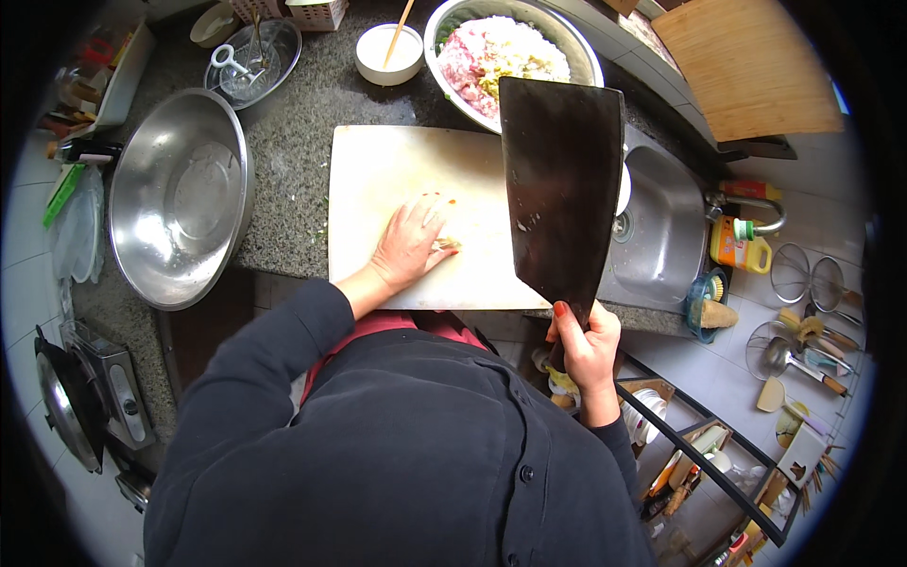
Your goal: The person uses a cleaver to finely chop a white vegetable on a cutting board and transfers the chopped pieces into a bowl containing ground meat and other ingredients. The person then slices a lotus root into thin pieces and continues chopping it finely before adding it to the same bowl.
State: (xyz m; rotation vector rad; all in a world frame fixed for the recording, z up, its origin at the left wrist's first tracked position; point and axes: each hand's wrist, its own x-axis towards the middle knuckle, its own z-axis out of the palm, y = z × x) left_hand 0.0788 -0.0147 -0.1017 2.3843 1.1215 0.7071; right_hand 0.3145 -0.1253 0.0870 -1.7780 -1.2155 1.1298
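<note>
My right hand grips the handle of a broad dark cleaver, raised at the right side of a white cutting board. A few pale bits cling to the blade. On the board lies my left hand, fingers spread, its fingertips at a small heap of pale, finely cut food; whether it pinches any of it cannot be told. Behind the board stands a steel bowl of pink minced meat and pale chopped food, partly hidden by the cleaver.
A large steel basin rests on the granite counter at left. Beyond the board is a white bowl with a chopstick in it. The sink with its faucet lies at right. A wooden board stands upper right; a stove is lower left.
</note>
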